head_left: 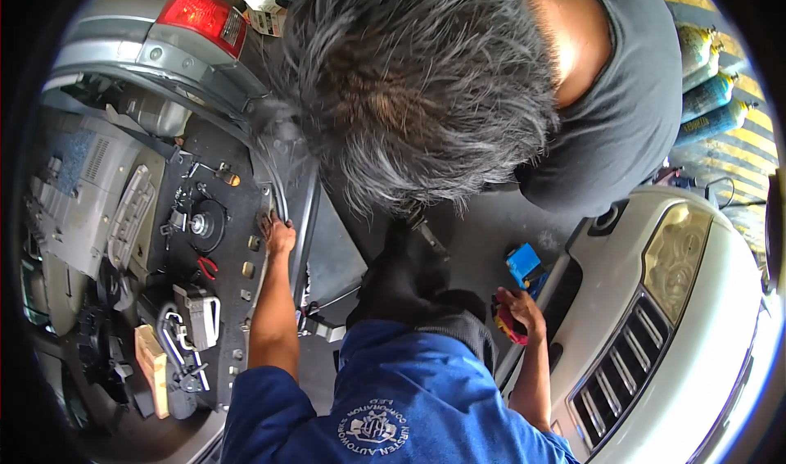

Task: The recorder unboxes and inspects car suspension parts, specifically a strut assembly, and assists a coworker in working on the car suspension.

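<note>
My left hand [279, 235] is stretched forward, its fingers closed on the rim of the silver car's open rear bay [264, 194], by the dark rubber seal. My right hand [521, 310] rests low at the right and holds a red and black object [506, 326], too hidden to name. It sits against the white car's front bumper [573, 300]. A blue box-like object [522, 262] lies just above that hand. A co-worker's head with grey-black hair [417, 87] fills the upper middle, bent over between my arms.
The bay's dark floor [209, 177] holds loose tools, red-handled pliers [206, 267], a wooden block [151, 369] and metal brackets. A red tail light [201, 18] is at the top left. The white car's grille [634, 370] and headlight [675, 251] stand to the right, gas cylinders [708, 95] beyond.
</note>
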{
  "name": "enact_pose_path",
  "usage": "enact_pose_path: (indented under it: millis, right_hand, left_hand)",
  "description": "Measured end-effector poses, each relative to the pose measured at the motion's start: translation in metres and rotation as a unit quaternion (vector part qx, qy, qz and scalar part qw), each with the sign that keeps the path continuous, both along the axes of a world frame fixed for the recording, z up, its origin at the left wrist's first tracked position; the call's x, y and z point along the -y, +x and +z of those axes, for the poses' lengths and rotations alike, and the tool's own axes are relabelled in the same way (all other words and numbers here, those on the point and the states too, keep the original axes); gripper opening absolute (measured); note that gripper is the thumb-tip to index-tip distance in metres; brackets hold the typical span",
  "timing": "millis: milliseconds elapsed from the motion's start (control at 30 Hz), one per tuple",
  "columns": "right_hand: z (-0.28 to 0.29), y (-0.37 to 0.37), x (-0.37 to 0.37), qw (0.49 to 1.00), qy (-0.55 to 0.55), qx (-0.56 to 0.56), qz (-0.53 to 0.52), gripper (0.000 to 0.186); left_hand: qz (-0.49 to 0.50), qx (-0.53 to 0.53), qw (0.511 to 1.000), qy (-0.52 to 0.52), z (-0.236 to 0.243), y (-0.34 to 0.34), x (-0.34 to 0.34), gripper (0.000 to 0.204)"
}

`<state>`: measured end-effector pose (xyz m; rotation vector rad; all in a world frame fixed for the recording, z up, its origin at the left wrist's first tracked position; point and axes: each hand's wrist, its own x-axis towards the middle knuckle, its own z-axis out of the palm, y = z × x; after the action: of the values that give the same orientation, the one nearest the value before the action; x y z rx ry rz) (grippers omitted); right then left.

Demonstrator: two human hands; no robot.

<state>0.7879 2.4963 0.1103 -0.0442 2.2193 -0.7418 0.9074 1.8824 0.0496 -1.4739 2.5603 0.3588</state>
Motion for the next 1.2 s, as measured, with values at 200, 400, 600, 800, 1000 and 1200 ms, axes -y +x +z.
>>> enact_pose_path:
  millis: [200, 400, 600, 800, 1000, 1200]
  right_hand:
    - [-0.021, -0.031, 0.045, 0.993, 0.033, 0.036, 0.108, 0.050]
    - [-0.073, -0.039, 0.023, 0.989, 0.068, 0.035, 0.125, 0.053]
    - [-0.173, -0.051, 0.010, 0.995, 0.089, 0.016, 0.050, 0.053]
    - [-0.294, -0.085, 0.034, 0.994, 0.083, -0.063, 0.039, 0.050]
    - [-0.393, -0.091, 0.066, 0.965, 0.111, -0.234, 0.044, 0.045]
    - [-0.452, -0.094, 0.070, 0.935, -0.016, -0.349, -0.056, 0.039]
  left_hand:
    - [0.031, 0.010, 0.997, -0.072, -0.027, 0.006, 0.005, 0.102]
    - [0.101, -0.066, 0.974, -0.193, -0.032, -0.042, -0.007, 0.098]
    - [0.124, -0.051, 0.916, -0.377, -0.057, -0.074, -0.011, 0.095]
    - [0.126, -0.085, 0.898, -0.412, -0.066, -0.084, -0.009, 0.094]
    - [0.122, -0.096, 0.882, -0.445, -0.074, -0.082, 0.000, 0.090]
    - [0.095, -0.112, 0.861, -0.487, -0.080, -0.075, -0.001, 0.082]
